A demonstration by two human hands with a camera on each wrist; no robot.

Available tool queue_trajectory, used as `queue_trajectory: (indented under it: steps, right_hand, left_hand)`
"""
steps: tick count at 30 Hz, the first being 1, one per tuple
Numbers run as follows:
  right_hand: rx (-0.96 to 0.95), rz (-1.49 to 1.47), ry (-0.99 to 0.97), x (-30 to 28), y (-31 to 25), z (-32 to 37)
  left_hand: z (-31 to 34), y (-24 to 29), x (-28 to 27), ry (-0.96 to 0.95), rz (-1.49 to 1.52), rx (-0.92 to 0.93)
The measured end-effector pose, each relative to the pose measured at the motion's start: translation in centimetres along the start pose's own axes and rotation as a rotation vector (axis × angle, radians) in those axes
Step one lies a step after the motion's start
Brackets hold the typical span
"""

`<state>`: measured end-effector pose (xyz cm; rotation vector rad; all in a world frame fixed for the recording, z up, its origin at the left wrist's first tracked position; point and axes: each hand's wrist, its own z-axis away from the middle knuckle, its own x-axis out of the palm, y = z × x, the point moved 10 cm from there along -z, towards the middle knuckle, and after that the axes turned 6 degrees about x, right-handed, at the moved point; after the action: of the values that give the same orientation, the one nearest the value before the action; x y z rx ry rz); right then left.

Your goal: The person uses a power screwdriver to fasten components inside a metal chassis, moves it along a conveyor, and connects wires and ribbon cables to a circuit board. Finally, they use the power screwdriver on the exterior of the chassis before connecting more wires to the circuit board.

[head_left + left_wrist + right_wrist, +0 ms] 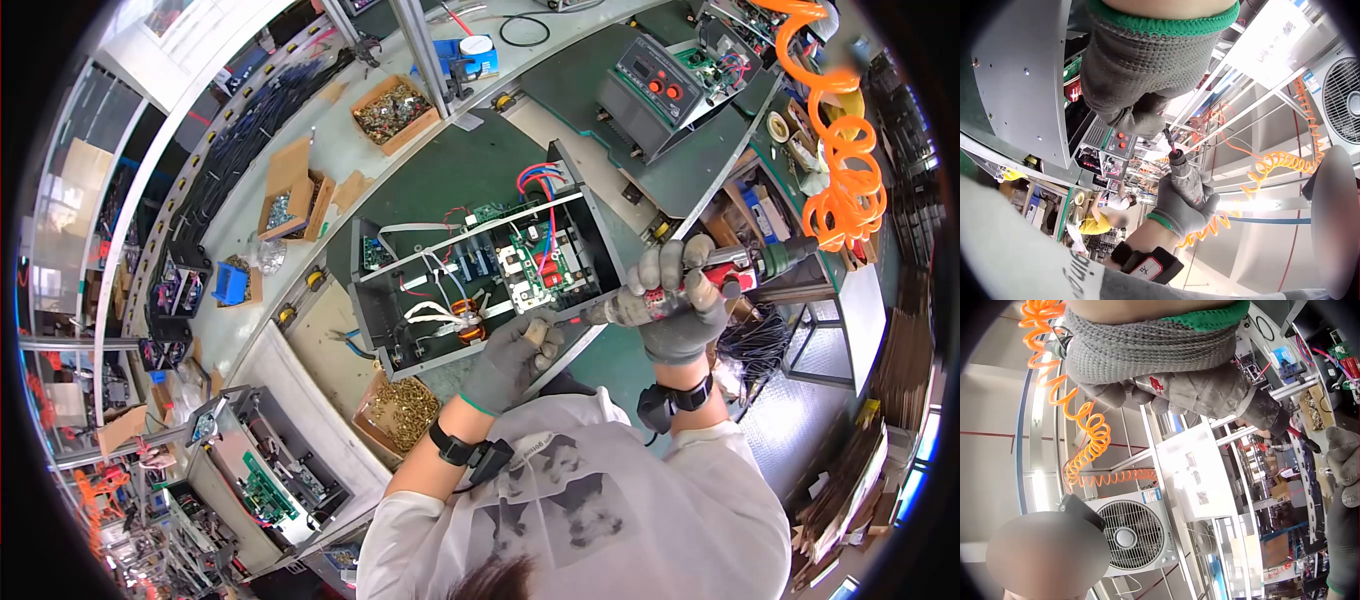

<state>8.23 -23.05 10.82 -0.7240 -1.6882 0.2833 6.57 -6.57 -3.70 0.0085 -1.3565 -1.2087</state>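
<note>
My right hand [685,325], gloved in grey, grips an air screwdriver [640,308] with a grey and red body. The driver lies nearly level, its bit [1173,145] pointing at my left hand [505,365]. That gloved hand has its fingers curled at the near edge of an open dark metal case [600,232], with the fingertips close to the bit tip; I cannot tell whether they pinch something small. Inside the case are a green circuit board [555,268], a copper-wound coil [467,322] and loose wires. The case's outer panel [1019,75] fills the left wrist view's upper left.
An orange coiled hose [845,195] hangs at the right, by the driver's rear end. Boxes of brass-coloured screws [405,412] and mixed small parts [393,112] stand around the case. A control unit with red knobs [650,95] sits behind. Another open case [270,480] is at left.
</note>
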Motion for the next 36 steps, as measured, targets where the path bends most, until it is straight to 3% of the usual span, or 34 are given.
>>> queue_trajectory:
  steps: [2, 12, 14, 19, 25, 27, 29, 31, 34, 36]
  right_hand:
    - [0.018, 0.036, -0.003, 0.2, 0.3, 0.0]
    - [-0.029, 0.075, 0.01, 0.1, 1.0, 0.4]
    - [-0.001, 0.062, 0.064, -0.1, 1.0, 0.4]
    - [0.0, 0.131, 0.187, -1.2, 0.9, 0.4]
    - [0.03, 0.044, 0.374, -3.2, 1.2, 0.7]
    - [0.027, 0.047, 0.4, -3.7, 1.0, 0.6]
    - [0.042, 0.041, 0.41, -3.5, 1.0, 0.7]
    - [0.026, -0.026, 0.456, -3.9, 0.7, 0.9]
    - [-0.012, -0.043, 0.448, -5.0, -1.0, 1.1]
    - [-0.033, -0.077, 0.466, -5.9, -1.9, 1.3]
  left_hand:
    - [0.1, -0.2, 0.3, -0.03, 0.083, 0.007]
    - [0.1, 0.6, 0.2, 0.029, -0.159, -0.028]
    - [0.0, 2.4, 0.9, 0.101, -0.315, 0.138]
    - [-0.1, 0.4, 0.5, -0.006, 0.002, -0.011]
    - [0.3, 2.2, 0.6, 0.088, -0.321, 0.176]
    - [-0.4, 1.8, 0.1, 0.061, -0.292, 0.155]
    - [-0.5, -0.4, 1.0, -0.065, 0.116, -0.098]
    - [-0.2, -0.4, 1.7, 0.04, 0.107, -0.23]
    - [-1.1, -1.2, -3.0, 0.101, 0.024, -0.249]
    - [-2.7, 3.1, -5.7, 0.209, -0.727, -0.022]
